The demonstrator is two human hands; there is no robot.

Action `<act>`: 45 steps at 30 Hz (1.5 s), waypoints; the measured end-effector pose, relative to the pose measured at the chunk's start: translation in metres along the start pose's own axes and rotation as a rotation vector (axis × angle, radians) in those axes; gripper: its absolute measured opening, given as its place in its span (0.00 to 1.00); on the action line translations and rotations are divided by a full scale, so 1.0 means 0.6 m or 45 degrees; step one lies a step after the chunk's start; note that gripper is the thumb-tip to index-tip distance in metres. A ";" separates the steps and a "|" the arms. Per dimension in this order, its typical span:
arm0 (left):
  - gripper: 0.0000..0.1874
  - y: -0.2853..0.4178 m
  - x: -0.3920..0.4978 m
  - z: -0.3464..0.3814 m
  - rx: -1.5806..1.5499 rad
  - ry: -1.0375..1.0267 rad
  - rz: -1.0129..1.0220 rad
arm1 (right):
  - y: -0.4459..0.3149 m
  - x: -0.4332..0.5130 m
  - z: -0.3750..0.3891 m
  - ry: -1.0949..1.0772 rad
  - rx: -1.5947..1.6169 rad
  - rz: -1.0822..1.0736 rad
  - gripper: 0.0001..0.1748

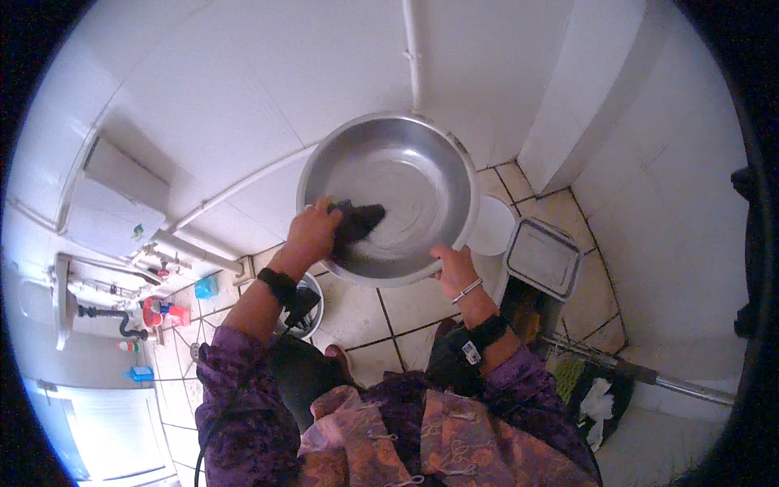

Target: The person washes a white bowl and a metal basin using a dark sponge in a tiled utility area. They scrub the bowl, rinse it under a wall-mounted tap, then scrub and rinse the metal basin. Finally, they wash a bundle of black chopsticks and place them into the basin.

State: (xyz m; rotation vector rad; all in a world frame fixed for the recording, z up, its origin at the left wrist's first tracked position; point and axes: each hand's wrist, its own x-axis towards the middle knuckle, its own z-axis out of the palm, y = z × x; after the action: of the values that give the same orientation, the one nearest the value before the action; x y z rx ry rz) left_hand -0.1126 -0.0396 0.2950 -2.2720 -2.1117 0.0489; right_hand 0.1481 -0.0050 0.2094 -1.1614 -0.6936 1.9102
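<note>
A wide stainless steel basin (pixel 398 182) is held up in front of me over the tiled floor. My right hand (pixel 455 271) grips its near right rim. Bunched dark cloth (pixel 358 222) hangs from my left hand (pixel 313 237) into the basin's near left side; its exact kind is unclear. The basin's bottom shows pale circular marks. Below my left forearm stands a white bucket (pixel 315 325) with dark things in it, partly hidden by the arm.
Right of the basin are a round white container (pixel 492 226) and a rectangular lidded bin (pixel 543 259). A metal pole (pixel 688 388) crosses the lower right beside white crumpled paper (pixel 596 408). Wall pipes (pixel 201 249), a washbasin (pixel 62 301) and a blue container (pixel 207 287) lie leftward.
</note>
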 end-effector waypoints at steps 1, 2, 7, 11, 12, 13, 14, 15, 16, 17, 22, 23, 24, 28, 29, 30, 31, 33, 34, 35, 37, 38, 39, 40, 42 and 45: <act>0.14 -0.017 -0.005 -0.002 -0.038 0.083 -0.082 | 0.005 0.003 0.004 0.011 -0.031 0.032 0.31; 0.14 -0.035 -0.010 -0.003 -0.072 0.155 -0.177 | 0.008 0.003 0.007 -0.079 -0.080 -0.012 0.30; 0.18 -0.127 -0.060 0.004 -0.682 0.659 -0.469 | 0.016 0.003 0.039 -0.128 -0.015 0.121 0.25; 0.16 -0.190 -0.143 0.014 -1.351 0.824 -0.630 | 0.018 -0.012 0.064 -0.252 -0.038 0.138 0.24; 0.16 -0.200 -0.177 0.017 -1.584 0.849 -0.675 | 0.021 -0.016 0.071 -0.219 -0.087 0.135 0.24; 0.16 -0.209 -0.214 0.019 -1.815 0.850 -0.771 | 0.026 -0.019 0.079 -0.185 -0.136 0.133 0.24; 0.15 -0.218 -0.255 0.016 -1.735 0.865 -0.790 | 0.028 -0.021 0.086 -0.212 -0.148 0.122 0.23; 0.16 -0.219 -0.295 0.019 -1.844 0.953 -0.891 | 0.032 -0.022 0.094 -0.241 -0.161 0.116 0.23; 0.17 -0.223 -0.335 0.020 -1.896 0.994 -0.902 | 0.036 -0.022 0.104 -0.218 -0.196 0.121 0.23; 0.17 -0.227 -0.378 0.018 -1.944 1.041 -0.912 | 0.038 -0.023 0.113 -0.257 -0.241 0.101 0.23; 0.21 -0.234 -0.576 0.040 -1.961 1.379 -1.157 | 0.050 -0.025 0.187 -0.272 -0.569 0.107 0.23; 0.22 -0.236 -0.612 0.049 -1.979 1.450 -1.265 | 0.059 -0.027 0.210 -0.405 -0.519 0.091 0.22; 0.21 -0.235 -0.648 0.058 -1.992 1.536 -1.316 | 0.064 -0.035 0.229 -0.451 -0.505 0.085 0.20; 0.19 -0.218 -0.776 0.093 -1.835 1.746 -1.584 | 0.096 -0.062 0.305 -0.613 -0.588 0.043 0.18; 0.18 -0.214 -0.801 0.103 -1.836 1.809 -1.603 | 0.108 -0.065 0.329 -0.632 -0.611 0.024 0.19; 0.17 -0.207 -0.822 0.114 -1.825 1.827 -1.603 | 0.121 -0.068 0.351 -0.658 -0.631 0.003 0.19; 0.17 -0.199 -0.845 0.123 -1.796 1.879 -1.688 | 0.136 -0.071 0.374 -0.705 -0.648 -0.024 0.19; 0.16 -0.188 -0.885 0.142 -1.765 1.867 -1.779 | 0.166 -0.074 0.421 -0.795 -0.700 -0.055 0.19; 0.16 -0.181 -0.902 0.153 -1.736 1.859 -1.963 | 0.181 -0.075 0.446 -0.838 -0.735 -0.061 0.19; 0.15 -0.167 -0.917 0.163 -1.740 1.881 -2.001 | 0.194 -0.080 0.466 -0.842 -0.827 -0.085 0.18; 0.14 -0.154 -0.947 0.183 -1.686 1.828 -2.175 | 0.227 -0.094 0.507 -0.933 -0.825 -0.127 0.17; 0.14 -0.139 -0.961 0.191 -1.628 1.779 -2.225 | 0.242 -0.101 0.525 -0.982 -0.838 -0.143 0.17; 0.14 -0.132 -0.971 0.201 -1.716 1.906 -2.125 | 0.258 -0.111 0.543 -1.032 -0.853 -0.155 0.17; 0.14 -0.123 -0.983 0.209 -1.692 1.943 -2.052 | 0.275 -0.123 0.559 -1.018 -0.876 -0.124 0.17; 0.14 -0.105 -1.003 0.217 -1.649 1.888 -2.222 | 0.294 -0.145 0.582 -1.151 -0.976 -0.109 0.17; 0.11 -0.090 -1.022 0.230 -1.628 2.042 -2.227 | 0.333 -0.186 0.619 -1.249 -1.286 -0.424 0.18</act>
State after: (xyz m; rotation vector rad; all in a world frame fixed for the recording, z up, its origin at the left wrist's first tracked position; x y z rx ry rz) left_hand -0.2181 -0.6464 0.1579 0.7533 -1.8339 -2.2517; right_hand -0.2224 -0.2275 0.2700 -0.4317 -2.3922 1.7504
